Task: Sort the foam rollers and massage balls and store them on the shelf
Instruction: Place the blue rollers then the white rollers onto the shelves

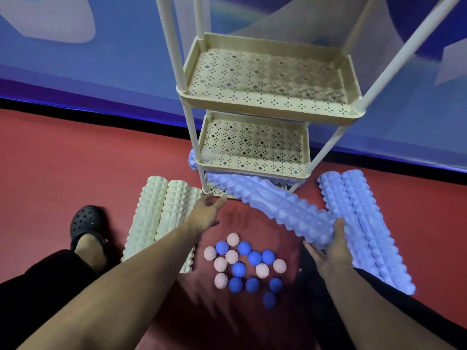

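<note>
A cream three-tier shelf (267,108) stands on the red floor against the wall. My right hand (333,251) grips the near end of a light blue foam roller (275,200) whose far end lies in the bottom tier. Another blue roller (193,157) pokes out behind that tier. My left hand (207,210) reaches with relaxed fingers toward the shelf's front left leg, holding nothing. Three cream rollers (154,215) lie at the left, two blue rollers (358,223) at the right. Several pink and blue spiky massage balls (245,266) sit between my arms.
My foot in a black clog (88,226) rests on the floor left of the cream rollers. The upper two shelf tiers (255,145) hold nothing. A blue wall with a dark baseboard (101,109) runs behind the shelf.
</note>
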`<state>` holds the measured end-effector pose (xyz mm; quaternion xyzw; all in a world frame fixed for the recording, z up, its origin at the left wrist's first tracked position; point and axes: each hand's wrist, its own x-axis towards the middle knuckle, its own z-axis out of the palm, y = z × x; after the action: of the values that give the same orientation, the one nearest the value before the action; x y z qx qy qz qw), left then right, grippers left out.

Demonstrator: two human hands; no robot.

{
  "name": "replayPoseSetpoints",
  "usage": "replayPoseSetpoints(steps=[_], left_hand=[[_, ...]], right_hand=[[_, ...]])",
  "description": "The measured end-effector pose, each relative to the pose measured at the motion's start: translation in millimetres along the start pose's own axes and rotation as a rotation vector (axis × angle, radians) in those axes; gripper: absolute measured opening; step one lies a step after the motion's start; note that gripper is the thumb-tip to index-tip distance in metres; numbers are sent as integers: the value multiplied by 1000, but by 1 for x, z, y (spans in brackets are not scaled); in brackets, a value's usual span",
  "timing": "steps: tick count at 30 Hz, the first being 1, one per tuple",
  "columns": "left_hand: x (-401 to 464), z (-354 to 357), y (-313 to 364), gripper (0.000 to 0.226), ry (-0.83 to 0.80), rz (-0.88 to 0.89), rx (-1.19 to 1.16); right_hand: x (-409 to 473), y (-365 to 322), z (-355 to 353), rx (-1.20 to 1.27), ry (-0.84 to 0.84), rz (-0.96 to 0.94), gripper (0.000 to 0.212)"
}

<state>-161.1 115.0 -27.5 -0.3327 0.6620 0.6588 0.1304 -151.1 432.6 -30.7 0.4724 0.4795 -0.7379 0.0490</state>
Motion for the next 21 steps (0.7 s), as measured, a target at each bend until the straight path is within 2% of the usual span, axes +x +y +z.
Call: replayPoseSetpoints(steps=[3,9,12,15,18,21], left_hand=[[9,19,1,57,-52,6,-7],[27,44,2,29,-136,27,-9],[38,54,-1,46,-160,7,-47],[49,66,-3,47,-176,-20,-112],[56,79,-3,27,-185,-73,-228],[60,95,-2,19,-228,-132,-356]], right_hand=[[15,1,6,-18,-82,0,115],[36,10,29,-35,-182,33,79],[44,16,45,-40,-200,29,72],[53,23,56,-49,-229,38,70],[63,30,65,-87,-301,56,72],[71,38,76,-145,-357,67,74]])
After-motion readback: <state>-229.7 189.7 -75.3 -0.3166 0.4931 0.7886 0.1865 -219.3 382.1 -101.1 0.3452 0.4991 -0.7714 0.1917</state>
